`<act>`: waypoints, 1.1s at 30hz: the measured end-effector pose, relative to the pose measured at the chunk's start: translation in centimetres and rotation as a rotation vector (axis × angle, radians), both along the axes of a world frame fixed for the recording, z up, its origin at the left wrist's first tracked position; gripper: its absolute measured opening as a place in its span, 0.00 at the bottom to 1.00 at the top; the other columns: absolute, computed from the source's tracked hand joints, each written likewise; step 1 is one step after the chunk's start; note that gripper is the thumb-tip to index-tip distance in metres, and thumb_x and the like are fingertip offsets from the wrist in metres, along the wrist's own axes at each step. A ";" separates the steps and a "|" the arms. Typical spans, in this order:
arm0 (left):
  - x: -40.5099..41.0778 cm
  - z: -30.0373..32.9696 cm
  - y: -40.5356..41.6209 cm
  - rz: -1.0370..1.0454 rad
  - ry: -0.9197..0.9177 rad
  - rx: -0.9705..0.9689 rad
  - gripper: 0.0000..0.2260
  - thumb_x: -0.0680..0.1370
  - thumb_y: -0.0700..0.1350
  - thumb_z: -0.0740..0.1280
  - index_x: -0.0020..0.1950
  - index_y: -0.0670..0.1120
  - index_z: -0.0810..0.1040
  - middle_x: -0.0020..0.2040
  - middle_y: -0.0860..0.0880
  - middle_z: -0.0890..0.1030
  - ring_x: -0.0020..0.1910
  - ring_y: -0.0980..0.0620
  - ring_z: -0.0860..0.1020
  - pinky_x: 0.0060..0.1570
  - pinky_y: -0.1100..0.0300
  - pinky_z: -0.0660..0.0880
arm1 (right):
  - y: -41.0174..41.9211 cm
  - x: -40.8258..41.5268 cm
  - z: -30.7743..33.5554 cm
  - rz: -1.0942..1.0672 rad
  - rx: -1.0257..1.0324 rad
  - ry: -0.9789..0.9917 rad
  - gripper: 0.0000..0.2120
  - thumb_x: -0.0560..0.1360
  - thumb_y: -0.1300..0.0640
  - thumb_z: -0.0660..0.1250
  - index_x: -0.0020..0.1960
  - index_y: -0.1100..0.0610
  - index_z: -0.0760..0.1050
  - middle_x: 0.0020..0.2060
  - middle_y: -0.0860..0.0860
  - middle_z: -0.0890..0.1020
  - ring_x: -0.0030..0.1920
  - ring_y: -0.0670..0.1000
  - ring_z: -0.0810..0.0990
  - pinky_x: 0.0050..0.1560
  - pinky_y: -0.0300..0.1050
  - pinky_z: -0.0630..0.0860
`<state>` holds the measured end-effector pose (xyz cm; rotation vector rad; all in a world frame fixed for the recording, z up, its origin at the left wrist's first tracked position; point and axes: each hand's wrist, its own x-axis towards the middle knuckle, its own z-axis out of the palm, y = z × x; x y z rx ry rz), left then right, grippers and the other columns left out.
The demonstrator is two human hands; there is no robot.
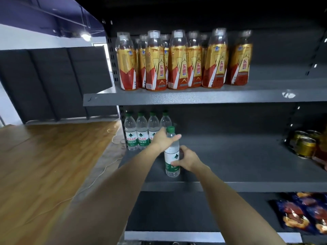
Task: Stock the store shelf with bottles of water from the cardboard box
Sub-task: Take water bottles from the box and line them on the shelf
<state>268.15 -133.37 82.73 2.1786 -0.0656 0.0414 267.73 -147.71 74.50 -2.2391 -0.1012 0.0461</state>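
On middle shelf (247, 167), upright water bottle (172, 156) within both hands' grip: left (163, 138), right (187, 159)

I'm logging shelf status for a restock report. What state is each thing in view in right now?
Clear green-capped water bottle: upright on middle grey shelf, capped, held by both hands.
Left hand: on the bottle's neck.
Right hand: gripping the bottle's label.
Row of four green-capped water bottles: upright, capped.
Gold-and-red drink bottles: upright on upper shelf.
Gold cans: upright, far right.
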 end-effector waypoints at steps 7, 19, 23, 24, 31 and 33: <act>2.9 0.0 -1.5 0.058 0.030 -0.168 0.41 0.65 0.47 0.81 0.74 0.42 0.67 0.63 0.45 0.79 0.61 0.45 0.78 0.63 0.50 0.75 | 0.3 2.0 -1.3 0.047 0.111 -0.014 0.33 0.63 0.47 0.80 0.64 0.51 0.71 0.54 0.46 0.81 0.54 0.47 0.80 0.58 0.49 0.78; 5.3 -2.3 0.8 0.058 -0.143 0.221 0.19 0.78 0.61 0.64 0.54 0.45 0.75 0.41 0.50 0.77 0.41 0.49 0.76 0.45 0.53 0.74 | 1.6 6.1 -2.1 -0.160 -0.125 -0.109 0.28 0.69 0.44 0.76 0.59 0.58 0.68 0.56 0.56 0.80 0.55 0.58 0.80 0.51 0.49 0.77; 6.7 -3.7 2.0 0.077 -0.120 0.320 0.13 0.80 0.54 0.64 0.49 0.45 0.76 0.39 0.50 0.78 0.41 0.49 0.78 0.40 0.57 0.72 | 0.7 8.5 -2.2 -0.219 -0.072 -0.092 0.28 0.71 0.46 0.75 0.62 0.60 0.68 0.59 0.58 0.78 0.57 0.59 0.78 0.54 0.52 0.77; 6.9 -4.2 2.3 0.075 -0.111 0.350 0.12 0.80 0.53 0.64 0.48 0.44 0.76 0.38 0.51 0.78 0.40 0.49 0.77 0.40 0.58 0.72 | 0.4 9.2 -2.2 -0.233 -0.069 -0.082 0.29 0.71 0.46 0.75 0.62 0.60 0.68 0.59 0.58 0.78 0.58 0.59 0.78 0.55 0.53 0.77; 9.4 -6.3 2.8 0.060 -0.056 0.558 0.08 0.80 0.51 0.63 0.48 0.47 0.75 0.45 0.48 0.79 0.45 0.48 0.78 0.45 0.53 0.77 | 0.0 13.6 -2.2 -0.253 -0.075 -0.063 0.27 0.73 0.48 0.74 0.61 0.62 0.65 0.61 0.60 0.76 0.60 0.62 0.77 0.53 0.53 0.75; 10.1 -6.6 2.4 0.050 -0.054 0.624 0.08 0.80 0.50 0.62 0.50 0.46 0.76 0.48 0.48 0.80 0.47 0.48 0.78 0.44 0.55 0.73 | 0.2 14.8 -2.2 -0.244 -0.066 -0.055 0.27 0.74 0.50 0.74 0.62 0.63 0.65 0.62 0.61 0.75 0.61 0.62 0.76 0.54 0.53 0.74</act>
